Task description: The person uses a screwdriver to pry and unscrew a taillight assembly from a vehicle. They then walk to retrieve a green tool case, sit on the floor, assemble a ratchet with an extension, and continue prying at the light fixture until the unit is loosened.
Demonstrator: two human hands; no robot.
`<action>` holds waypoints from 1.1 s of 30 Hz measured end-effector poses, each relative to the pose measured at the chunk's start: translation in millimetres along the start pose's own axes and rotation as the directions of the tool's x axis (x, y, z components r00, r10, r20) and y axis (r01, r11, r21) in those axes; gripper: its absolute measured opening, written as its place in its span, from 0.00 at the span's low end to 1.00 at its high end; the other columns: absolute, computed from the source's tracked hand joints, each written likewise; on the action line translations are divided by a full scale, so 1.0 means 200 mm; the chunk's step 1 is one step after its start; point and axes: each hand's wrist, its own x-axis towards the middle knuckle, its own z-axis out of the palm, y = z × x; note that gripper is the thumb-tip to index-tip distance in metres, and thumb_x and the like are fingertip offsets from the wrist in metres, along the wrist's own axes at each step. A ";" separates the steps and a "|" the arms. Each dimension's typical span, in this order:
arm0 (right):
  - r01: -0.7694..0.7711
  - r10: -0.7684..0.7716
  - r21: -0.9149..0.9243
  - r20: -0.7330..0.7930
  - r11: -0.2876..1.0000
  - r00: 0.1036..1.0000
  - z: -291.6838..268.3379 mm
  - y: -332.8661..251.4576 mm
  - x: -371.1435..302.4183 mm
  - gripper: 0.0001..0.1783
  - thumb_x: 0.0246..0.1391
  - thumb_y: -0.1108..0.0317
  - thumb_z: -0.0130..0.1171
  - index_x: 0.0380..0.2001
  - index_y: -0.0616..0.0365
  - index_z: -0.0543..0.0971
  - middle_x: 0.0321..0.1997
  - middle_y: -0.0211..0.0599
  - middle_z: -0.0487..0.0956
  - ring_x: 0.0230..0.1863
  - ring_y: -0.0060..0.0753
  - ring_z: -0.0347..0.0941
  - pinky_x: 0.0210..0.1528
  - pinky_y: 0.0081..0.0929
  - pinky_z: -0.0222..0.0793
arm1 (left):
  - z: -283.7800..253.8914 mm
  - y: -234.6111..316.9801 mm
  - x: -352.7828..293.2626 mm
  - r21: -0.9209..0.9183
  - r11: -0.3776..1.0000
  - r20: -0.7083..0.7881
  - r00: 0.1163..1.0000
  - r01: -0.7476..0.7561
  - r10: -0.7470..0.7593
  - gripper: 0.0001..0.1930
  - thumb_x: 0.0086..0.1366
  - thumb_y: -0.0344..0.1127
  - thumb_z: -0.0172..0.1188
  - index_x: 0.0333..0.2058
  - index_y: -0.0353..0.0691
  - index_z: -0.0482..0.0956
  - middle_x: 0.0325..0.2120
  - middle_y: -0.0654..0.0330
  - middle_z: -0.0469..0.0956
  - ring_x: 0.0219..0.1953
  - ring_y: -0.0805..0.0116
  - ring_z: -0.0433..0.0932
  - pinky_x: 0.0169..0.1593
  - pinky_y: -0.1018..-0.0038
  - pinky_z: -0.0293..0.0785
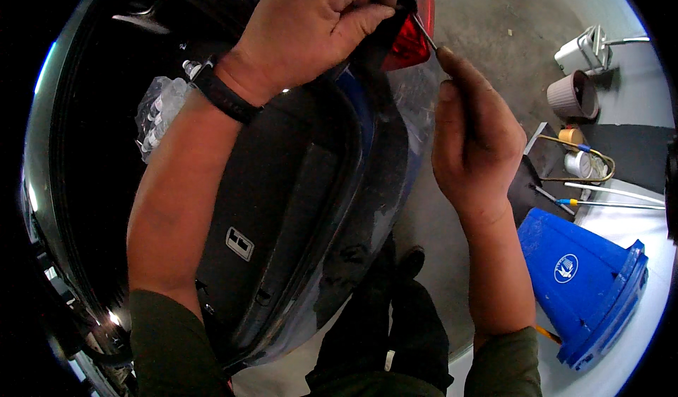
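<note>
Metal rod [426,32] aslant in pinched right grip [480,132]

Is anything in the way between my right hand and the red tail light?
Nothing visible: only the thin metal tool in your right hand extends toward the red tail light; your left hand is to the light's left.

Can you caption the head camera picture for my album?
Left hand and right hand beside a red tail light, the right holding a thin metal rod.
</note>
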 end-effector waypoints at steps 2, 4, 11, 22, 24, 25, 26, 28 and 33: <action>0.004 -0.004 -0.042 0.014 0.999 1.000 -0.02 -0.02 0.02 0.16 0.64 0.77 0.58 0.53 0.63 0.82 0.42 0.41 0.87 0.36 0.24 0.81 0.41 0.23 0.76 | -0.01 0.01 0.00 0.037 0.999 0.002 1.000 -0.018 0.018 0.06 0.67 0.27 0.63 0.41 0.37 0.77 0.26 0.55 0.76 0.27 0.68 0.76 0.34 0.71 0.74; 0.039 -0.034 -0.117 0.047 0.992 0.998 -0.04 -0.03 0.03 0.16 0.63 0.78 0.58 0.53 0.62 0.83 0.41 0.43 0.87 0.36 0.26 0.82 0.41 0.23 0.76 | -0.01 0.01 0.01 0.071 0.997 0.006 0.999 -0.038 0.037 0.05 0.67 0.27 0.62 0.41 0.37 0.77 0.27 0.54 0.77 0.28 0.67 0.78 0.35 0.71 0.75; 0.029 -0.023 -0.079 0.076 0.996 0.997 -0.10 -0.02 0.06 0.16 0.61 0.79 0.60 0.51 0.60 0.84 0.39 0.44 0.86 0.35 0.31 0.83 0.40 0.25 0.76 | 0.00 0.01 0.00 0.048 0.998 0.013 0.999 -0.032 0.031 0.07 0.69 0.31 0.61 0.42 0.37 0.78 0.31 0.52 0.80 0.34 0.56 0.82 0.39 0.66 0.77; 0.209 -0.080 -0.228 0.470 0.951 0.879 -0.31 -0.19 0.47 0.13 0.60 0.76 0.60 0.48 0.59 0.84 0.37 0.51 0.84 0.35 0.51 0.82 0.39 0.38 0.76 | 0.01 -0.04 -0.01 0.234 0.954 -0.101 0.971 -0.187 0.216 0.08 0.67 0.34 0.66 0.43 0.42 0.81 0.35 0.54 0.83 0.36 0.54 0.84 0.39 0.67 0.79; 0.275 -0.066 -0.299 0.559 0.914 0.826 -0.32 -0.26 0.58 0.12 0.59 0.76 0.59 0.46 0.60 0.84 0.37 0.53 0.83 0.36 0.55 0.81 0.40 0.42 0.76 | 0.01 -0.04 -0.02 0.210 0.962 -0.113 0.973 -0.174 0.201 0.09 0.66 0.35 0.66 0.44 0.42 0.82 0.35 0.53 0.83 0.36 0.53 0.84 0.39 0.66 0.80; 0.341 -0.043 -0.357 0.633 0.870 0.773 -0.32 -0.30 0.64 0.12 0.59 0.75 0.58 0.45 0.61 0.84 0.36 0.55 0.83 0.37 0.58 0.80 0.41 0.46 0.76 | 0.00 -0.04 -0.02 0.205 0.964 -0.125 0.972 -0.170 0.198 0.09 0.66 0.35 0.66 0.44 0.42 0.82 0.35 0.53 0.83 0.36 0.53 0.84 0.39 0.66 0.80; 0.343 -0.037 -0.361 0.641 0.867 0.767 -0.31 -0.34 0.70 0.12 0.59 0.75 0.58 0.45 0.61 0.84 0.36 0.55 0.83 0.37 0.58 0.80 0.41 0.46 0.76 | 0.01 -0.04 -0.02 0.210 0.961 -0.123 0.970 -0.182 0.211 0.09 0.67 0.35 0.65 0.44 0.43 0.82 0.35 0.54 0.83 0.36 0.52 0.84 0.38 0.66 0.80; 0.412 0.044 -0.384 0.773 0.826 0.633 -0.28 -0.40 0.80 0.12 0.58 0.76 0.55 0.43 0.62 0.84 0.36 0.56 0.82 0.39 0.61 0.79 0.43 0.50 0.75 | 0.00 -0.04 -0.01 0.205 0.960 -0.128 0.967 -0.191 0.220 0.09 0.67 0.36 0.65 0.44 0.44 0.83 0.36 0.54 0.83 0.36 0.51 0.84 0.38 0.66 0.80; 0.527 0.144 -0.426 0.858 0.735 0.494 -0.21 -0.49 0.80 0.14 0.57 0.76 0.55 0.45 0.61 0.82 0.36 0.53 0.82 0.41 0.58 0.80 0.45 0.49 0.76 | 0.00 -0.07 -0.02 0.224 0.958 -0.089 0.975 -0.178 0.202 0.09 0.67 0.37 0.63 0.44 0.46 0.82 0.35 0.58 0.84 0.35 0.52 0.84 0.35 0.65 0.80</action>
